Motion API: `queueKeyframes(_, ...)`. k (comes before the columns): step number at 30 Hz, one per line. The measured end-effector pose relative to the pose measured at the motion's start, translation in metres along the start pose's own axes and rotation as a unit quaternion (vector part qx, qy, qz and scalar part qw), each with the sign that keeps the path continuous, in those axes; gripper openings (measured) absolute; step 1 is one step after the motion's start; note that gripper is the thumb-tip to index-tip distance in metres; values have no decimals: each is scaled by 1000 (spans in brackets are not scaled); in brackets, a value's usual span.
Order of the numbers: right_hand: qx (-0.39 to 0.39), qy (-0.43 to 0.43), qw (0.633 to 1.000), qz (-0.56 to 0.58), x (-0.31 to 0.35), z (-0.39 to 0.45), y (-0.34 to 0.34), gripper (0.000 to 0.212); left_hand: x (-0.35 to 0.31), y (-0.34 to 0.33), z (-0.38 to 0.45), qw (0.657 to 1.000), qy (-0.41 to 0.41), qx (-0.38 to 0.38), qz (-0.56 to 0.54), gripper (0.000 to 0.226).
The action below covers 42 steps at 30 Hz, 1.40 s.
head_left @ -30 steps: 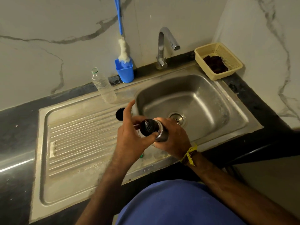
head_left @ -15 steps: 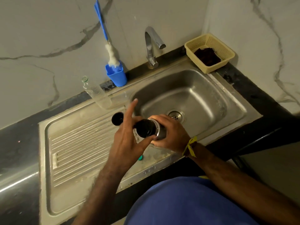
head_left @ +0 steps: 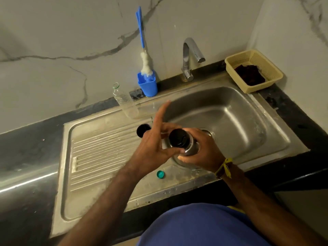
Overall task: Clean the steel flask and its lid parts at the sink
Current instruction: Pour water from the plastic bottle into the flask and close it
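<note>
I hold the steel flask (head_left: 190, 150) over the sink's near left corner, with my right hand (head_left: 204, 153) wrapped round its body. A black inner lid (head_left: 178, 137) sits in its mouth, facing me. My left hand (head_left: 154, 144) touches the lid's rim with thumb and middle fingers, and its index finger points up and away. A second black lid part (head_left: 142, 129) lies on the drainboard just behind my left hand, partly hidden by it.
The steel sink basin (head_left: 239, 118) lies ahead to the right under a chrome tap (head_left: 190, 57). A clear plastic bottle (head_left: 125, 102) and a blue cup holding a bottle brush (head_left: 147, 75) stand at the back. A teal cap (head_left: 160, 174) rests on the drainboard (head_left: 99, 157). A yellow basket (head_left: 271, 68) sits back right.
The flask's mouth has tilted up more towards me, and both hands stay on it. My view has shifted slightly, so the sink sits further right.
</note>
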State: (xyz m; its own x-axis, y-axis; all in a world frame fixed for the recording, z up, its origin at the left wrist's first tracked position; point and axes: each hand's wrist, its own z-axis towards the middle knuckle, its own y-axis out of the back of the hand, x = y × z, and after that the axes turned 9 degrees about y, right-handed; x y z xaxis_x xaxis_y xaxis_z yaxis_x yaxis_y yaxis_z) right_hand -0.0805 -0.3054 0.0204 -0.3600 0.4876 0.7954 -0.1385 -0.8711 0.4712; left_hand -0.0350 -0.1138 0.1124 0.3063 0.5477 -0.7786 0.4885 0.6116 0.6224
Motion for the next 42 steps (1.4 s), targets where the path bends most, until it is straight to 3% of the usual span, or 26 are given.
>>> queueKeyframes(4, 7, -9, 1000, -28, -5, -5, 2, 67, 6, -7, 4, 998, -41, 33, 31, 115)
queueKeyframes(6, 1, -11, 999, -46, -8, -5, 0, 68, 17, -7, 6, 999, -20, 38, 25, 119)
queueKeyframes(8, -40, -28, 998, -39, -13, -6, 0, 71, 35, -7, 8, 1000, 18, 11, 21, 128)
queueKeyframes(10, -97, -52, 994, -26, -21, -6, 1, 75, 61, -2, 13, 995, 71, -66, 31, 133)
queueKeyframes(13, -129, -76, 988, -35, -25, -1, -1, 75, 105, 7, 33, 961, 197, -169, 94, 128)
queueKeyframes(16, -123, -72, 989, -30, -23, 4, -9, 74, 129, 15, 60, 935, 277, -108, 194, 126)
queueKeyframes(20, -109, -82, 991, -9, -26, 5, -14, 76, 148, 15, 87, 921, 299, 1, 251, 86)
queueKeyframes(22, -105, -86, 991, -8, -25, 5, -14, 76, 152, 12, 88, 922, 291, -27, 256, 63)
queueKeyframes(24, -113, -86, 990, -10, -24, 5, -13, 76, 149, 10, 87, 930, 253, -84, 252, 57)
queueKeyframes(26, -122, -93, 988, -10, -24, 3, -13, 76, 138, 7, 82, 956, 191, -186, 124, 57)
queueKeyframes(27, -130, -99, 987, -10, -25, 3, -13, 75, 126, 5, 80, 956, 168, -242, -9, 55)
queueKeyframes(28, -139, -107, 984, -8, -25, 2, -13, 74, 114, 2, 79, 928, 164, -287, -173, 51)
queueKeyframes(29, -147, -115, 982, -8, -25, 3, -13, 72, 101, -2, 80, 875, 178, -306, -330, 44)
queueKeyframes(31, -155, -125, 980, -13, -25, 5, -13, 69, 85, -15, 84, 758, 233, -266, -548, 31)
queueKeyframes(34, -155, -120, 980, -29, -22, 8, -12, 69, 82, -26, 80, 641, 271, -191, -692, 25)
queueKeyframes(36, -147, -109, 982, -42, -18, 9, -8, 73, 74, -25, 76, 598, 240, -162, -747, 32)
queueKeyframes(38, -136, -98, 984, -63, -15, 8, -7, 75, 56, -20, 73, 620, 207, -148, -743, 37)
queueKeyframes(42, -110, -105, 983, -106, -7, 16, -6, 70, 16, -17, 66, 746, 170, -175, -619, 64)
